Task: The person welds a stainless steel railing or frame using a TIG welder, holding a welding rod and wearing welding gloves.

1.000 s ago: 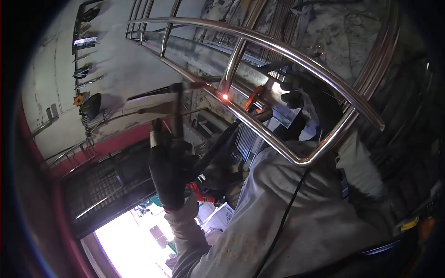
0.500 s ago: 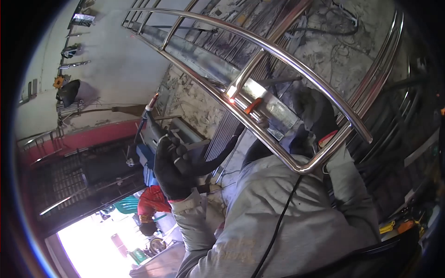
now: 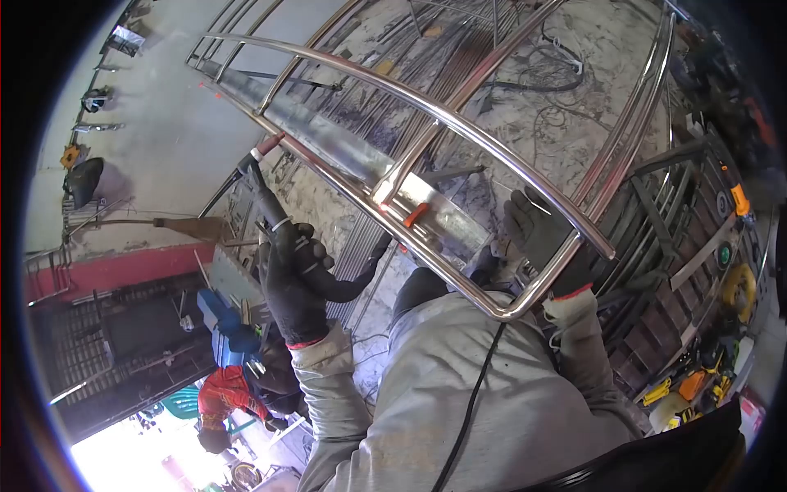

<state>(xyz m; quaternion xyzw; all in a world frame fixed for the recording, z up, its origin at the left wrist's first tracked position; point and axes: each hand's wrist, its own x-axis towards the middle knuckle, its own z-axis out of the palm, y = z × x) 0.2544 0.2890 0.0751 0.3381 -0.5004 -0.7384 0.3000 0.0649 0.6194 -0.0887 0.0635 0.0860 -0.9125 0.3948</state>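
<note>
My left hand (image 3: 299, 275), in a dark glove, has its fingers curled around a welding torch (image 3: 276, 209). The torch's copper-coloured nozzle points up, in line with the polished metal tube frame (image 3: 434, 111). My right hand (image 3: 537, 234), also gloved, is beside the frame's near end, fingers spread and apparently holding nothing; the tube hides part of it. A short crossbar (image 3: 407, 168) meets the lower tube at a bright joint. Close to that joint sits a small orange piece (image 3: 416, 215), beside a flat grey metal bar (image 3: 455, 217).
Long rods (image 3: 369, 246) lie on the littered floor under the frame. To the right stands a dark metal rack (image 3: 648, 328), with yellow and orange tools (image 3: 697, 381) near it. At lower left, a person in a red shirt (image 3: 221, 402) bends near the bright doorway.
The red glow at the joint has faded. The torch has swung up and nearer the lower tube. My right hand's fingers have spread. The whole view has shifted slightly.
</note>
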